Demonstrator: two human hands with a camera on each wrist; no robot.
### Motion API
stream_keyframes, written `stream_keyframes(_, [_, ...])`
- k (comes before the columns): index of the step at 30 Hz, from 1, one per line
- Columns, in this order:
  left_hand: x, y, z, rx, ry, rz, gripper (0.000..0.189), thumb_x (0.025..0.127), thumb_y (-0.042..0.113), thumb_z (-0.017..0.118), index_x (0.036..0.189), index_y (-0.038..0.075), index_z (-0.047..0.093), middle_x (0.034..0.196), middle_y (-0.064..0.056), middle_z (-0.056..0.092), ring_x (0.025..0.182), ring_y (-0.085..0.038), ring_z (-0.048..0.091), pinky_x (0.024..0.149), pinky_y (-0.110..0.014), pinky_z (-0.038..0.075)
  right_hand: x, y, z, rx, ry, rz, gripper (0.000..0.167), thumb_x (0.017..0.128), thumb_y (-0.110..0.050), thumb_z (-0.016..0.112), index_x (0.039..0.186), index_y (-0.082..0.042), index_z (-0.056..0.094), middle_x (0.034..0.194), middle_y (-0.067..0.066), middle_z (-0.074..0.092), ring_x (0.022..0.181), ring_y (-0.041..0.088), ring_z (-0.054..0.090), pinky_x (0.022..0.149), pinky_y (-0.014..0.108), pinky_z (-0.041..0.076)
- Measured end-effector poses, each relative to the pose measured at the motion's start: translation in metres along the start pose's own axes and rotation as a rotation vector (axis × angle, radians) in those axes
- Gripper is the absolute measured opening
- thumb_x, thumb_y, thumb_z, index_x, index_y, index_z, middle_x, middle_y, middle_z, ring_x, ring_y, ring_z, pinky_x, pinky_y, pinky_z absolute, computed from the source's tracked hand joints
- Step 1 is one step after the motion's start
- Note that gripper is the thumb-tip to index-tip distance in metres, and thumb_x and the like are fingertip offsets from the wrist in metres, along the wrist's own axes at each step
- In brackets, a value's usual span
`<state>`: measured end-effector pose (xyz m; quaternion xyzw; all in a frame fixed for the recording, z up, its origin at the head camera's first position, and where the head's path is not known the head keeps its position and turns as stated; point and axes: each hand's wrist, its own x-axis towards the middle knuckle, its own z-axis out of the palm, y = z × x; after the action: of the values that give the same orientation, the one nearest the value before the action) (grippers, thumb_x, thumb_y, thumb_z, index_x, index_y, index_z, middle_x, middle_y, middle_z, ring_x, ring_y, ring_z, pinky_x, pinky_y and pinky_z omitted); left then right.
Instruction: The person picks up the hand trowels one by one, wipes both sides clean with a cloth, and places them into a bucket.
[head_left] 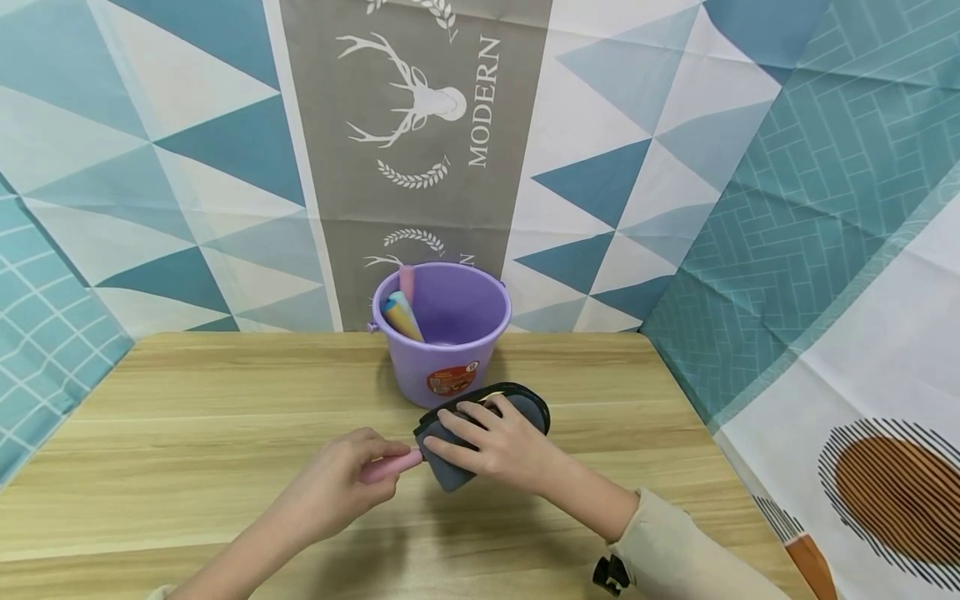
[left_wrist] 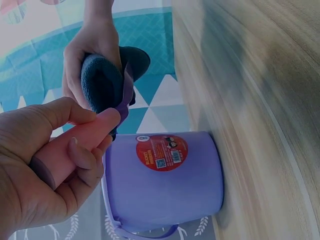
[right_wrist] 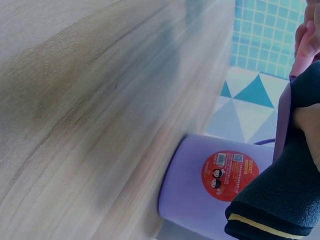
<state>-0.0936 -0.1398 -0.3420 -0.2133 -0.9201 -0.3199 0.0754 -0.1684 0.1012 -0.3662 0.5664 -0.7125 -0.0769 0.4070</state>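
My left hand [head_left: 347,479] grips the pink handle [left_wrist: 82,142] of what looks like a knife. Its flat purple blade [right_wrist: 282,120] lies along a dark grey folded cloth [head_left: 444,473] with black edges and a yellow stripe. Over that cloth, the right hand [head_left: 504,448] curls its fingers and holds it against the blade. In the head view the cloth hides most of the blade. Both hands are above the wooden table, in front of a purple bucket [head_left: 411,367].
The bucket stands near the table's back edge, its red label [head_left: 452,380] facing forward. Inside lean a pink cylindrical piece [head_left: 407,282] and a yellow-and-blue piece [head_left: 402,319]. Patterned cloth hangs behind the wooden table [head_left: 225,417] and at its sides.
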Motion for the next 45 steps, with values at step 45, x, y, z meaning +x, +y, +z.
stream_keyframes(45, [-0.007, 0.001, 0.002, -0.015, 0.073, 0.046, 0.029, 0.071, 0.003, 0.072, 0.096, 0.018, 0.073, 0.088, 0.011, 0.064, 0.073, 0.002, 0.051, 0.061, -0.018, 0.045, -0.024, 0.022, -0.006, -0.089, -0.06, 0.096, 0.028, 0.088, -0.02, 0.059, 0.116, -0.024, 0.062, 0.115, 0.004, 0.064, 0.097, 0.022, 0.06, 0.066, 0.038, 0.052])
